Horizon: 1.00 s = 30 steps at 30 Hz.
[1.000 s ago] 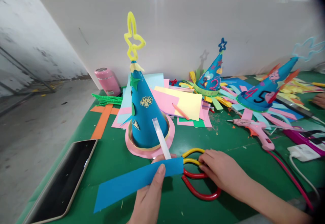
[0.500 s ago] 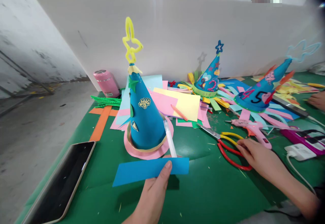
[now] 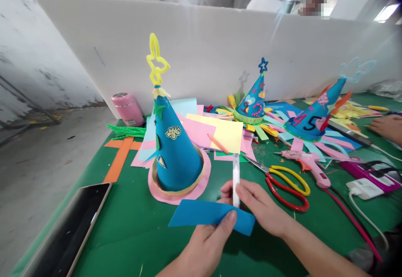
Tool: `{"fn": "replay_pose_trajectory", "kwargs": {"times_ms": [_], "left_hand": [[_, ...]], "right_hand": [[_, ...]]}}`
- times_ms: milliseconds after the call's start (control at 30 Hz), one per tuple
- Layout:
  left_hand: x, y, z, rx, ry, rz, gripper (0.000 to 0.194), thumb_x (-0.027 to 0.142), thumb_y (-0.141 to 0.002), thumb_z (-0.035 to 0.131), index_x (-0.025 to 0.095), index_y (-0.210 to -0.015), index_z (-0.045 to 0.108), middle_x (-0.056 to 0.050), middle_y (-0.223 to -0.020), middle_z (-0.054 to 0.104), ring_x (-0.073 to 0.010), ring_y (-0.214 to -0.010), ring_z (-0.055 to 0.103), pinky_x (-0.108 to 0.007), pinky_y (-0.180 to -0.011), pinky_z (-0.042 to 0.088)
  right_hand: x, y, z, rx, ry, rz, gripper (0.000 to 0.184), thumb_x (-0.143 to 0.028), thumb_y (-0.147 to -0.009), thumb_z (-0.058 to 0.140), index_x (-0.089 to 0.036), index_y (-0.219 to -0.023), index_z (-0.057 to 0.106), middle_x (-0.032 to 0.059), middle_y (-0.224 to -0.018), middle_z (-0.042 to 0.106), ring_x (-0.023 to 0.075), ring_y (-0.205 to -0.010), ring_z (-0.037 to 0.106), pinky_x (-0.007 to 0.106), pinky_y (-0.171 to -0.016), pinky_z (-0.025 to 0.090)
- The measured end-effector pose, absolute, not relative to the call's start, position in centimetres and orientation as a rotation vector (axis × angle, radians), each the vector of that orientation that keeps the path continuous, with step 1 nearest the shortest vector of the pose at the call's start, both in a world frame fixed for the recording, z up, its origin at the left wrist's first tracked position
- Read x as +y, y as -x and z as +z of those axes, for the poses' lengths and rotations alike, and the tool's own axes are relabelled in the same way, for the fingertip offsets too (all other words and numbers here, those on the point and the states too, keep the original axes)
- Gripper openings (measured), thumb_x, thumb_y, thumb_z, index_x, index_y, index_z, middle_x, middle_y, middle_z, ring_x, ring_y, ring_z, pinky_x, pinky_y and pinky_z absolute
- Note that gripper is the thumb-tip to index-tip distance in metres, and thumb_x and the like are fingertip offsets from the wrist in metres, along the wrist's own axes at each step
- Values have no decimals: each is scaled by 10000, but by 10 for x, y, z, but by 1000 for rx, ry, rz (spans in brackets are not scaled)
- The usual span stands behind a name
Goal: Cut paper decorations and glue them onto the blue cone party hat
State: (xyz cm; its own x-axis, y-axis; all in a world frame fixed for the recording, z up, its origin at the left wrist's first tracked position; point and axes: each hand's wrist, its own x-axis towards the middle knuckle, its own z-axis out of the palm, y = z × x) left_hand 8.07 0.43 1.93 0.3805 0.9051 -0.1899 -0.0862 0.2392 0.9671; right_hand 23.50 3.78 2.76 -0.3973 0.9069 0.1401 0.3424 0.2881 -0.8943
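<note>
My left hand [image 3: 216, 237] pinches a blue paper strip [image 3: 197, 213], its thumb pressed flat on top. Just above the strip, a white pen with a clear cap [image 3: 236, 187] stands nearly upright. My right hand [image 3: 262, 205] has its thumb and fingers closed on this pen; whether left fingers behind the strip also touch it is hidden. Beyond my left hand stands a blue cone party hat [image 3: 179, 155] with a pink brim and a yellow pipe-cleaner shape on its tip. Scissors [image 3: 276, 185] with red and yellow handles lie to the right, touched by neither hand.
A phone [image 3: 67, 231] lies at left, a pink flask [image 3: 128, 109] behind it. Two decorated hats [image 3: 253, 101] stand farther back among paper strips. At right are a pink glue gun [image 3: 309, 164], cables and a power strip [image 3: 373, 174]. Another person's hand [image 3: 387, 127] rests at the right edge.
My right hand has left the scissors, which lie on the table, and has come left to the white pen. My left hand has moved right with the strip.
</note>
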Motion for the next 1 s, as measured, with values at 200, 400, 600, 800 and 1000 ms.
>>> {"fn": "replay_pose_trajectory", "kwargs": {"times_ms": [200, 400, 600, 800, 1000], "left_hand": [[6, -72, 18, 1034, -999, 933, 310, 418, -791, 498, 177, -935, 630, -57, -932, 633, -248, -949, 525, -361, -887, 371], [10, -64, 1, 1010, -1029, 937, 279, 392, -809, 485, 197, -956, 621, -49, -965, 612, -240, -975, 504, -371, -917, 341], [8, -62, -10, 979, -974, 885, 292, 394, -824, 467, 194, -982, 609, -58, -1003, 612, -247, -1003, 498, -392, -931, 331], [6, -66, -7, 978, -954, 871, 251, 382, -814, 494, 199, -944, 608, -32, -976, 624, -231, -992, 506, -360, -917, 348], [6, -71, -5, 929, -907, 875, 246, 355, -805, 519, 189, -961, 613, -32, -939, 634, -220, -966, 524, -353, -900, 358]], "right_hand": [[57, -267, 18, -1693, 1315, 545, 351, -371, -863, 357, -207, -553, 363, -42, -527, 337, 111, -478, 369, 238, -441, 332], [88, -367, 44, -1031, 1470, -226, 247, -312, -851, 369, -116, -872, 517, 81, -749, 510, 174, -646, 486, 325, -581, 381], [71, -318, 37, -1728, 1313, -100, 493, -177, -824, 472, -193, -1291, 314, 63, -898, 605, 182, -798, 580, 308, -695, 436], [65, -247, 6, -2578, 836, -119, 422, -144, -861, 392, -220, -1272, 329, 37, -814, 633, 166, -715, 570, 304, -622, 424], [78, -252, -1, -2467, 845, -140, 237, -229, -847, 447, -202, -1064, 539, 64, -766, 627, 206, -720, 567, 345, -635, 434]]}}
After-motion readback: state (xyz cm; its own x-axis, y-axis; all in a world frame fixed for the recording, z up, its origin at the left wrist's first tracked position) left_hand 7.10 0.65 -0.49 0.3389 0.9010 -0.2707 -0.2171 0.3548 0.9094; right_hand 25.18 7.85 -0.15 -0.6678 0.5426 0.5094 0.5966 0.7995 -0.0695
